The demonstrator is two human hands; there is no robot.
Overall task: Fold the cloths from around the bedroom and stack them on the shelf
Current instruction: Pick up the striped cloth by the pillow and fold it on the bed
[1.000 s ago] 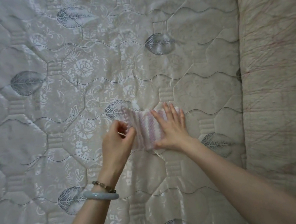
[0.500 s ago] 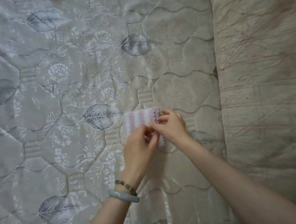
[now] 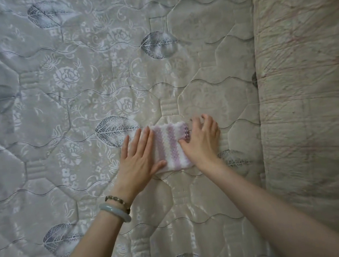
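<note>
A small folded cloth with pink and white stripes lies flat on the quilted mattress. My left hand lies on the cloth's left side with its fingers straight, pressing it down. My right hand rests on the cloth's right edge, its fingers bent and slightly blurred, the thumb on the striped surface. Both hands hide the cloth's side edges.
The mattress has a silvery leaf and flower pattern and fills most of the view. Along its right side runs a worn beige padded surface. No shelf or other cloths are in view.
Both hands pinched the cloth together half a second ago. Now they have spread apart, the left flat on the left side, the right on the right edge. The cloth lies folded and flat.
</note>
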